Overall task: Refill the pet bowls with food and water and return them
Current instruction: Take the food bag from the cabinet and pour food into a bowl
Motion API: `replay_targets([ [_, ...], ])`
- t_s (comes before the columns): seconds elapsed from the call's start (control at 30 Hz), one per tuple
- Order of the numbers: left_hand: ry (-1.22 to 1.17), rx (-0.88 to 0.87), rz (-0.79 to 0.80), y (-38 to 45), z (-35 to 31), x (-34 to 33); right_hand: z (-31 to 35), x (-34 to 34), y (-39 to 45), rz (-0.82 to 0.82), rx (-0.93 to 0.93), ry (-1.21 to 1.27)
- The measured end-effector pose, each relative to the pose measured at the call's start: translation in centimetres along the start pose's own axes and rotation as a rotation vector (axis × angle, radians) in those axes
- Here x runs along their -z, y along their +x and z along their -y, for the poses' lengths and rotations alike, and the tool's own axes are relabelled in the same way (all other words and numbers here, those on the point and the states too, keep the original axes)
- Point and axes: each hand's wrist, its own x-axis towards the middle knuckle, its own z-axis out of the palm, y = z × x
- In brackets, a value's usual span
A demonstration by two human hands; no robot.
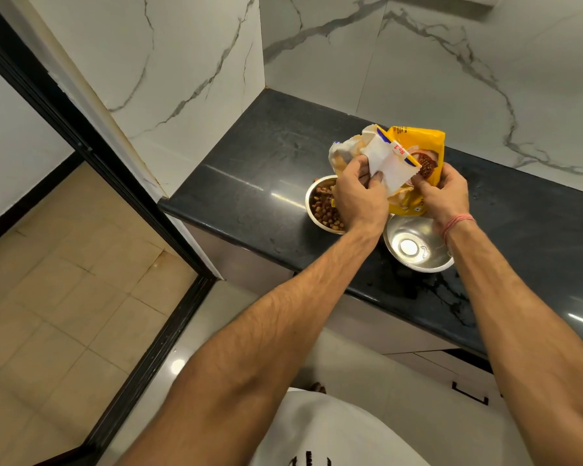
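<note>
Standing at: a dark stone counter (pixel 249 183) in a corner of white marble-veined wall tiles (pixel 189 55), both forearms stretched out over it.
Food bag: a yellow pet-food bag (pixel 414 146) held above the counter between the two hands, its white inner flap folded toward the left hand.
Left hand: the left hand (pixel 360 193) pinches the white flap of the bag, thumb on top, fingers curled beneath.
Right hand: the right hand (pixel 446 193), with a pink thread (pixel 458 222) round its wrist, grips the bag's lower edge at about 3 o'clock from the left hand.
Food bowl: a steel bowl (pixel 312 210) holding brown kibble (pixel 323 210) sits on the counter under the left hand, partly hidden by it.
Second bowl: a steel bowl (pixel 418 247) stands at roughly 4 o'clock of the food bowl, just beside it; it looks dry, though glare on its bottom makes that hard to judge.
Door frame: black, at 9 o'clock of the counter (pixel 81 146).
Floor: beige tiles (pixel 48 280) beyond the frame.
</note>
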Motion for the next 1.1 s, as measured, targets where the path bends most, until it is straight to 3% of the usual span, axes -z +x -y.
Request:
replay_targets([
  [1.1,0.05,-0.025,-0.024,-1.5,-0.9,-1.5,-0.8,1.2,0.1,-0.005,0.008,0.031],
])
